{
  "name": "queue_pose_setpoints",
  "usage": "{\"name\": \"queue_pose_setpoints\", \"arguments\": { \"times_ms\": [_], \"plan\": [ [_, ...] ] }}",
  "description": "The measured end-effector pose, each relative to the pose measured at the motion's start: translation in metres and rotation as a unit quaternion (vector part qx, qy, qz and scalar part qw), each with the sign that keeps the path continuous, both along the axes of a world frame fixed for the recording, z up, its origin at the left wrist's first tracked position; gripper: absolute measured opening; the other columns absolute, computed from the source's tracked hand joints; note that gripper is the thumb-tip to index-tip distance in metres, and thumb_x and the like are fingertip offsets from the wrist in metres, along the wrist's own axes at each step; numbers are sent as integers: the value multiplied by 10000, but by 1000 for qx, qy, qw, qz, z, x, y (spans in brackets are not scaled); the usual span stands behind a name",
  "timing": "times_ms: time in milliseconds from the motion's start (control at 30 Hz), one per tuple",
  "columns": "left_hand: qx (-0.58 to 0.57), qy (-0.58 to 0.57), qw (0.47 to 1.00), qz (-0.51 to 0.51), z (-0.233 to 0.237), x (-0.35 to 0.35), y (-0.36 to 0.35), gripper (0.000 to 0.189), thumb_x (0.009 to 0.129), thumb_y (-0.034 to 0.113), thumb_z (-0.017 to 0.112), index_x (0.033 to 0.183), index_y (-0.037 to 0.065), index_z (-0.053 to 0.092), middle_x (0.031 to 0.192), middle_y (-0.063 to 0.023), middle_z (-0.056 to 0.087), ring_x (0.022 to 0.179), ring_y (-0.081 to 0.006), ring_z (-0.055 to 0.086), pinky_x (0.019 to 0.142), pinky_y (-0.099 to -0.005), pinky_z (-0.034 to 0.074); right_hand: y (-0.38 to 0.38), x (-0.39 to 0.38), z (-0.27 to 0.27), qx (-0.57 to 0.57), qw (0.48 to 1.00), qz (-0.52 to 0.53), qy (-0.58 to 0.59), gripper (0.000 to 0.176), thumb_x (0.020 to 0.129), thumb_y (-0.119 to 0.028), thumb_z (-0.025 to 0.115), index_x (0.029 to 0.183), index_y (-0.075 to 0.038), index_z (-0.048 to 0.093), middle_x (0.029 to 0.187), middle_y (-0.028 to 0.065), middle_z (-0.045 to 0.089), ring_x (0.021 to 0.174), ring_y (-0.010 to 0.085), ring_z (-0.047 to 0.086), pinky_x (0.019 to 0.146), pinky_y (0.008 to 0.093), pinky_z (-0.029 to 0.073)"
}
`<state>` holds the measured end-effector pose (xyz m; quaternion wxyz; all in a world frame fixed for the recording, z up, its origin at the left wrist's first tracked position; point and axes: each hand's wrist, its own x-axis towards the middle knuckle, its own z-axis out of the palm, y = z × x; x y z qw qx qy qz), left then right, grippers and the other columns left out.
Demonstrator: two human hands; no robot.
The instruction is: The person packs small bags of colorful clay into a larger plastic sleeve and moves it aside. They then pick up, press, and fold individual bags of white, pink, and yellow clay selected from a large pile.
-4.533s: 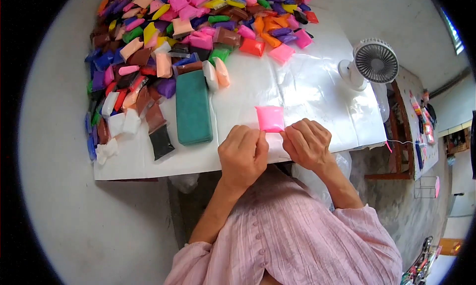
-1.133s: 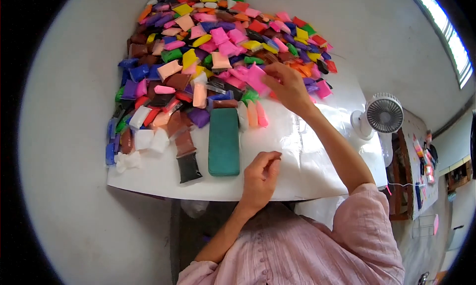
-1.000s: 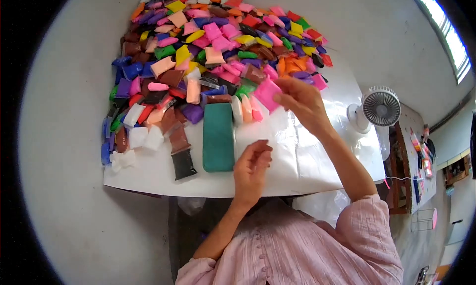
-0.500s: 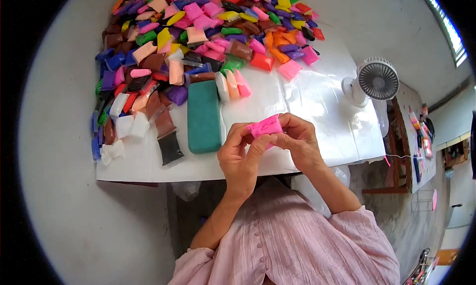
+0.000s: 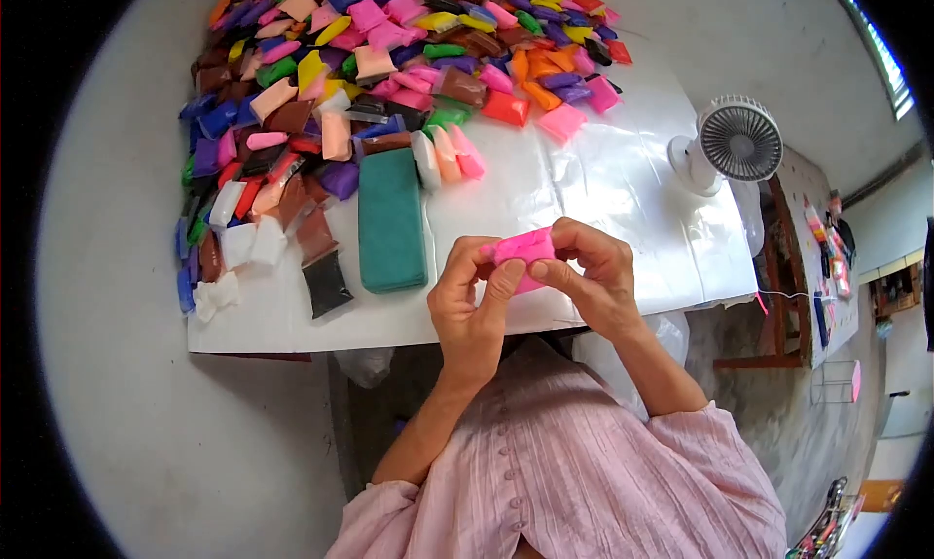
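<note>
Between both hands, above the table's front edge, is a bright pink packet of what looks like soft modelling clay (image 5: 526,249). My left hand (image 5: 470,301) pinches its left end between thumb and fingers. At the other end, my right hand (image 5: 595,279) grips it the same way, the two thumbs close together on the near face. Some of the packet is hidden behind the fingers. On the table to the left stands a teal block (image 5: 392,220), with slim white, peach and pink packets (image 5: 448,156) leaning in a row beside its far right corner.
A large heap of colourful packets (image 5: 389,43) covers the far and left parts of the white-covered table (image 5: 584,189). White pieces (image 5: 253,241) and a black packet (image 5: 327,287) lie at the near left. A white fan (image 5: 739,141) stands at the right edge.
The pink packet has been turned slightly in my fingers, and more of it shows below the thumbs. Both hands keep their hold. The view has shifted a little.
</note>
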<state>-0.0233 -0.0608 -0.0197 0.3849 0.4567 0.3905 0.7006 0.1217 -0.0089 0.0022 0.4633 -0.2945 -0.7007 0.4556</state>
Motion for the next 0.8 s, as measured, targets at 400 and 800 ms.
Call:
{"name": "queue_pose_setpoints", "arguments": {
  "times_ms": [400,800],
  "plan": [
    [25,53,998,0,-3,-4,0,186,867,93,723,981,-12,620,950,-23,574,808,-102,511,757,-240,434,-2,2,11,70,997,-15,-18,168,858,-144,723,931,-3,669,837,54,631,700,124,550,633,263,447],
    [-28,-15,998,-49,1,-1,-5,135,877,74,703,937,-14,619,901,-18,577,784,-101,505,745,-242,423,-3,-3,-1,105,994,-41,3,126,838,-42,689,797,24,590,760,71,580,654,140,511,602,276,416]
  ]
}}
